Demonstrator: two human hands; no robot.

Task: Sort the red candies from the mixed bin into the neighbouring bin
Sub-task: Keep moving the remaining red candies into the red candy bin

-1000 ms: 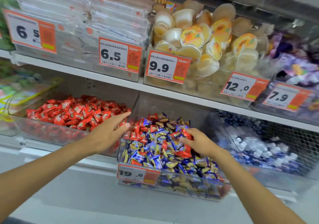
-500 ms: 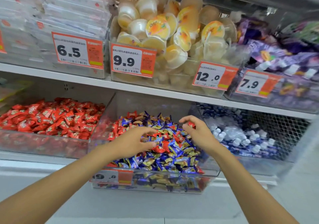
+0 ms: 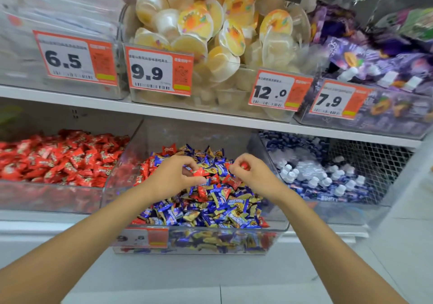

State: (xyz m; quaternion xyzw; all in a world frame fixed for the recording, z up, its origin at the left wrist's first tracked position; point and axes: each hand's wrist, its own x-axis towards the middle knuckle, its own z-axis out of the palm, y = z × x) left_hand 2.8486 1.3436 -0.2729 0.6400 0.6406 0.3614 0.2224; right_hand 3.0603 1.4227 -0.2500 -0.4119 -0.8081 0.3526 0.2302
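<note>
- Left hand point(image 3: 172, 178) hovers over the mixed bin point(image 3: 199, 132), fingertips pinching a red candy point(image 3: 199, 172).
- Right hand point(image 3: 256, 178), above that bin too, curls around another red candy point(image 3: 243, 165).
- Neighbouring bin point(image 3: 46, 195) sits just left of the mixed bin.

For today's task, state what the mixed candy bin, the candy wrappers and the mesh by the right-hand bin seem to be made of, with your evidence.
Mixed bin: clear rigid plastic, likely acrylic, glossy; the candies show through its walls.
Candy wrappers: thin shiny film, plastic or foil; crinkled, with glints.
Mesh: probably metal; thin strands in a diamond grid, coating unclear.
</note>
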